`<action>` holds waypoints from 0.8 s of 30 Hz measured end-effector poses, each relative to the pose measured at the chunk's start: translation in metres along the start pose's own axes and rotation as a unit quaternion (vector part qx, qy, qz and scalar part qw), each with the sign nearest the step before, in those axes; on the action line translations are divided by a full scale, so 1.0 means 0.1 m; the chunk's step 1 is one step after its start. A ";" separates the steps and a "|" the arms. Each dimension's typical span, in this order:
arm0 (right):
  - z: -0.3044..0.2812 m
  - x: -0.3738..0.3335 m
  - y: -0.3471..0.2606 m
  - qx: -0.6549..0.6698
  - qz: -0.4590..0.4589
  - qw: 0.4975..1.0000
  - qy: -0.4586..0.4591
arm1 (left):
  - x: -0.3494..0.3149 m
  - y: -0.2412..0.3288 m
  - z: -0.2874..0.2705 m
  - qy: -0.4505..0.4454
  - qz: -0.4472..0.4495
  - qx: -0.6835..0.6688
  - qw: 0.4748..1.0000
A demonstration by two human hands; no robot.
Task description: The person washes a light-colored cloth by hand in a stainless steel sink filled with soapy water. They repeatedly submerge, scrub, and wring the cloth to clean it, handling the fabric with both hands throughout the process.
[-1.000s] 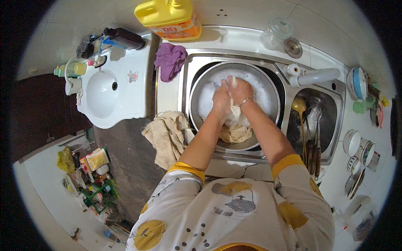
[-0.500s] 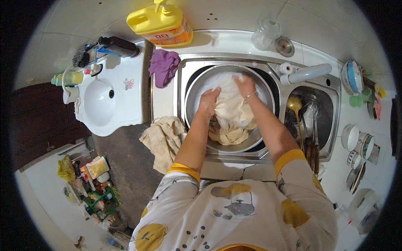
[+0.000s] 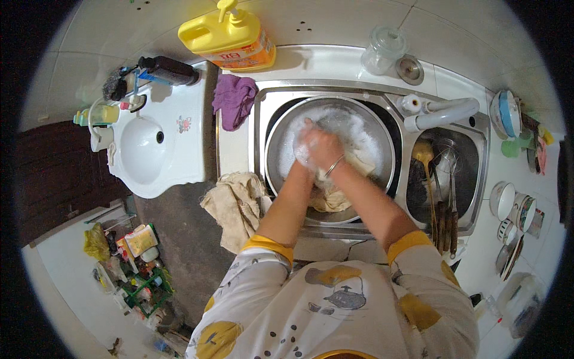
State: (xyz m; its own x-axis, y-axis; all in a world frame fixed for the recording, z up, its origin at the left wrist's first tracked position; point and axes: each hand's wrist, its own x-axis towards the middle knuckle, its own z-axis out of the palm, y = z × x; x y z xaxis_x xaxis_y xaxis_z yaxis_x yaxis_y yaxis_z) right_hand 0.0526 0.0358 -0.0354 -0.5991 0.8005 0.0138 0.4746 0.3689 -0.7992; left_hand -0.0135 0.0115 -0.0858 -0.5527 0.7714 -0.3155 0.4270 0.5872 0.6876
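Cream cloth [image 3: 330,201]: wet, bunched inside basin; folds pile toward the basin's near rim, more spread along its right side.
Basin [image 3: 275,149]: round, metal, sits in the sink's larger, left bowl.
Foam [image 3: 338,115]: white suds, thickest toward the basin's far rim; also on the fingers.
Left hand [image 3: 304,154]: over basin, sudsy, partly covered by right hand.
Right hand [image 3: 324,148]: beside and overlapping left; bracelet [image 3: 335,166] on wrist.
Hands, state: pressed together, fingers bent; suds and blur hide the grip, cannot tell if cloth is pinched between.
Sink [image 3: 408,136]: steel, two bowls, set in the counter [image 3: 234,145].
Right bowl: golden ladle [image 3: 423,152] plus other long-handled utensils [image 3: 452,197], handles toward near edge.
Faucet [image 3: 447,115]: pale, at sink's far side, over the smaller bowl.
Beige cloth [image 3: 234,206]: crumpled, counter's near left corner, hanging past the left edge.
Purple cloth [image 3: 234,100]: counter's left edge, toward far corner.
Yellow jug [image 3: 227,42]: pump top, counter's far left corner.
Glass jar [image 3: 383,51]: counter's far edge, beside round metal strainer [image 3: 410,70].
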 end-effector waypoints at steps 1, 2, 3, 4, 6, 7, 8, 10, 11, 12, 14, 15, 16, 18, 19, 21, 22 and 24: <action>-0.11 0.18 0.04 -0.124 0.114 0.983 -0.079 | -0.07 0.11 -0.05 -0.045 -0.079 -0.217 0.972; -0.31 0.26 0.00 -0.111 0.130 0.984 -0.040 | -0.13 0.24 -0.09 -0.088 -0.153 -0.426 0.887; -0.37 0.27 0.01 -0.129 0.108 0.985 -0.037 | -0.17 0.30 -0.10 -0.127 -0.219 -0.611 0.750; -0.41 0.26 0.01 -0.147 0.085 0.985 -0.034 | -0.10 0.14 -0.07 -0.172 -0.175 -0.657 0.713; -0.18 0.01 -0.28 -0.243 0.026 0.963 -0.114 | 0.13 -0.34 0.00 -0.248 -0.085 -0.738 0.622; -0.09 -0.09 -0.37 -0.289 -0.004 0.945 -0.153 | 0.16 -0.20 -0.10 -0.092 -0.175 -0.679 0.707; -0.08 -0.10 -0.31 -0.244 -0.012 0.964 -0.103 | 0.15 -0.10 -0.16 -0.082 -0.183 -0.668 0.717; -0.11 -0.07 -0.05 -0.127 0.024 0.991 -0.035 | 0.03 0.05 -0.28 -0.064 -0.206 -0.638 0.740; -0.16 -0.02 0.12 -0.057 0.065 0.996 -0.011 | -0.13 0.48 -0.37 -0.079 -0.284 -0.648 0.703; -0.33 0.18 0.19 -0.191 0.135 0.971 -0.050 | -0.18 0.52 -0.36 -0.086 -0.251 -0.626 0.733; -0.35 0.06 0.24 -0.041 0.128 0.991 -0.016 | -0.20 0.52 -0.34 -0.100 -0.188 -0.579 0.787; -0.27 -0.07 0.21 -0.068 0.141 0.986 -0.062 | -0.15 0.61 -0.45 -0.133 -0.219 -0.670 0.696; -0.11 -0.25 0.21 -0.095 0.153 0.978 -0.107 | -0.11 0.74 -0.54 -0.079 -0.220 -0.685 0.690; 0.23 -0.42 0.32 0.104 0.137 0.983 0.062 | 0.00 0.67 -0.43 -0.131 -0.170 -0.598 0.772; 0.27 -0.37 0.27 0.139 0.094 0.978 0.127 | 0.04 0.67 -0.40 -0.107 -0.159 -0.561 0.805; 0.35 -0.27 0.53 0.219 0.092 0.960 0.151 | 0.04 0.75 -0.43 -0.066 -0.141 -0.473 0.867; 0.23 -0.16 0.66 0.166 0.185 0.962 0.118 | 0.05 0.69 -0.44 -0.019 -0.099 -0.445 0.890; -0.09 0.10 0.67 0.148 0.324 0.927 0.114 | 0.06 0.34 -0.42 0.076 -0.013 -0.384 0.920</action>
State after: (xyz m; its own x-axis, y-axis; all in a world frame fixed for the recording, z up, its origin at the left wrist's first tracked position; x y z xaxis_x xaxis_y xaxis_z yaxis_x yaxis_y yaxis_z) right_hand 0.0841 0.0729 -0.0839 -0.0823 0.8999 -0.4283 0.4694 -0.3440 -0.8132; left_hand -0.0318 0.0260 -0.0366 -0.6749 0.6812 -0.2838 -0.1880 0.2131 0.9588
